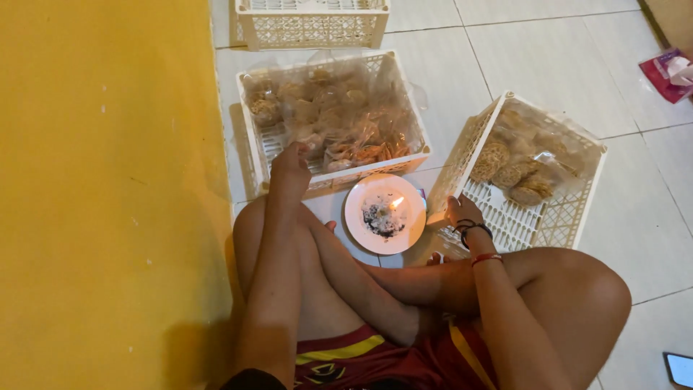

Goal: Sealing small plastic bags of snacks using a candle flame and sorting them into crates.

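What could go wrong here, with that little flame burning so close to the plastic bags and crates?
The flame on the white plate burns between two plastic crates: the left hand reaches into the crate of bagged snacks, so a bag might swing over it and melt. The right hand grips the tilted crate; it could tip onto the plate.

Pale tiled floor (563, 65) carries three white lattice crates: one at the top edge (312, 25), one upper centre (254, 141), one tilted at right (570, 209). A white plate (361, 231) sits between them; a pink packet (668, 72) lies upper right.
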